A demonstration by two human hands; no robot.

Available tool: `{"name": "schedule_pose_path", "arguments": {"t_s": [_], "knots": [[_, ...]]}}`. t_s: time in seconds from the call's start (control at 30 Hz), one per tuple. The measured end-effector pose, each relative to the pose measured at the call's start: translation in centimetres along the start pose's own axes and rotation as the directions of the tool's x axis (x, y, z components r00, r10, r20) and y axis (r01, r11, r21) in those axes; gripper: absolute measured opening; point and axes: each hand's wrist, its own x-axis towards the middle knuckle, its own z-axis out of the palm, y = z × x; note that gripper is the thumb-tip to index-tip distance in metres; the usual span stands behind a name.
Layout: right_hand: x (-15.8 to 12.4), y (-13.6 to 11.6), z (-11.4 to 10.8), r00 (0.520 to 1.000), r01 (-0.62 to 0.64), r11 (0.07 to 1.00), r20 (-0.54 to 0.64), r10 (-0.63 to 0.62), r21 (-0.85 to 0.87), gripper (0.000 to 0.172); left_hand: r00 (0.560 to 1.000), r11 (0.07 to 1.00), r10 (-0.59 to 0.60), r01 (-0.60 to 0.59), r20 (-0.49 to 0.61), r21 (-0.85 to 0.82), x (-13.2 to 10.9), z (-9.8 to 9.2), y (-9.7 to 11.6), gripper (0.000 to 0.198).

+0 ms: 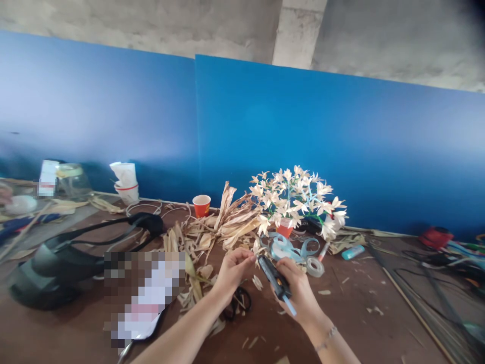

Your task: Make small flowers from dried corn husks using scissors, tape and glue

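Blue partition panels [303, 141] run L to R behind a brown worktable [379, 323], meeting at a vertical seam [195, 126] approx. mid-frame. The L panel sits slightly farther back and looks paler, washed by soft light that is brightest at far L. Above the panels: rough grey concrete wall [397, 45], w/ a lighter concrete column [297, 33] at top centre. The tabletop is dark and scuffed, reaching from the near edge to the panels' foot.

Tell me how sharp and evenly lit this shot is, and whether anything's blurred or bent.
Head view: tilted, wide-angle bending at edges; soft light, no glare; top right corner darkens; a pixelated patch masks something beside the left hand; right hand and its dark tool look sharp.
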Motion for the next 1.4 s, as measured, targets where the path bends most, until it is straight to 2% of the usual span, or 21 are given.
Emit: {"name": "schedule_pose_path", "arguments": {"t_s": [0.27, 0.37, 0.43, 0.5, 0.57, 0.63, 0.7, 0.77, 0.83, 0.87, 0.93, 0.97, 1.03, 1.1, 1.13, 1.23, 1.3, 1.37, 1.4], "knots": [[-0.2, 0.1, -0.4, 1.000, -0.016, 1.000, 0.021, 0.015, 0.027, 0.015, 0.999, 0.996, 0.052, -0.052, 0.012, 0.068, 0.3, -0.1, -0.7, 0.026], [-0.2, -0.3, -0.4, 0.999, 0.021, 0.998, 0.044, -0.024, 0.061, 0.016, 0.987, 0.967, 0.158, -0.157, 0.008, 0.200, 0.5, -0.3, -1.2, 0.020], [0.0, -0.6, -0.6, 0.996, 0.049, 0.996, 0.073, -0.055, 0.081, 0.015, 0.957, 0.883, 0.286, -0.280, 0.041, 0.377, 0.4, -0.5, -1.1, 0.011], [0.4, -0.7, -1.1, 0.995, 0.051, 0.996, 0.084, -0.057, 0.067, 0.012, 0.911, 0.741, 0.394, -0.395, 0.124, 0.543, 0.1, -0.7, -0.6, 0.010], [0.7, -0.5, -2.0, 0.998, -0.007, 1.000, 0.065, 0.007, 0.000, 0.009, 0.863, 0.620, 0.454, -0.484, 0.220, 0.618, -0.2, -0.8, 0.1, 0.010], [0.8, -0.3, -3.0, 0.991, -0.121, 0.987, 0.045, 0.126, -0.105, 0.007, 0.840, 0.583, 0.481, -0.519, 0.250, 0.625, -0.3, -0.9, 0.5, 0.010], [0.6, -0.5, -4.0, 0.972, -0.199, 0.962, 0.090, 0.219, -0.189, 0.007, 0.855, 0.622, 0.477, -0.491, 0.202, 0.609, -0.2, -0.8, 0.4, 0.009], [0.2, -1.2, -4.6, 0.951, -0.167, 0.971, 0.232, 0.205, -0.172, 0.010, 0.885, 0.690, 0.448, -0.431, 0.125, 0.581, 0.2, -0.8, -0.1, 0.009], [-0.4, -1.7, -4.7, 0.940, -0.149, 0.982, 0.293, 0.178, -0.119, 0.011, 0.901, 0.738, 0.426, -0.399, 0.084, 0.544, 0.6, -0.9, -0.7, 0.009], [-0.8, -1.7, -4.7, 0.943, -0.165, 0.980, 0.273, 0.190, -0.111, 0.010, 0.907, 0.761, 0.416, -0.387, 0.065, 0.521, 0.7, -0.9, -0.9, 0.009], [-1.6, -0.6, -4.6, 0.941, -0.286, 0.942, 0.137, 0.311, -0.177, 0.010, 0.932, 0.818, 0.361, -0.334, 0.033, 0.468, 0.8, -0.9, -1.0, 0.011], [-2.0, 0.4, -4.7, 0.914, -0.373, 0.895, 0.067, 0.399, -0.244, 0.015, 0.949, 0.849, 0.315, -0.290, 0.017, 0.443, 0.7, -0.9, -0.9, 0.012], [-2.9, 3.0, -5.0, 0.808, -0.558, 0.722, -0.068, 0.585, -0.409, 0.028, 0.978, 0.902, 0.207, -0.184, -0.019, 0.392, 0.6, -0.9, -0.7, 0.018], [-3.8, 5.4, -5.4, 0.709, -0.624, 0.595, -0.046, 0.704, -0.506, 0.026, 0.992, 0.939, 0.117, -0.096, -0.045, 0.330, 0.4, -0.8, -0.4, 0.022], [-4.1, 6.2, -5.6, 0.674, -0.640, 0.560, -0.034, 0.738, -0.526, 0.027, 0.995, 0.953, 0.086, -0.066, -0.054, 0.297, 0.4, -0.8, -0.4, 0.024], [-4.4, 6.4, -6.0, 0.603, -0.642, 0.502, 0.023, 0.798, -0.580, 0.031, 0.997, 0.975, 0.037, -0.021, -0.070, 0.220, 0.3, -0.6, -0.4, 0.026], [-3.9, 5.0, -6.0, 0.593, -0.615, 0.442, -0.013, 0.805, -0.653, 0.031, 0.997, 0.982, 0.034, -0.019, -0.075, 0.188, 0.3, -0.5, -0.5, 0.026], [-2.8, 3.1, -5.7, 0.663, -0.547, 0.418, -0.070, 0.746, -0.725, 0.026, 0.996, 0.985, 0.038, -0.025, -0.075, 0.169, 0.3, -0.5, -0.5, 0.026], [-2.1, 2.1, -5.3, 0.714, -0.509, 0.461, -0.057, 0.698, -0.727, 0.023, 0.996, 0.986, 0.039, -0.026, -0.078, 0.166, 0.2, -0.4, -0.5, 0.026]]}}
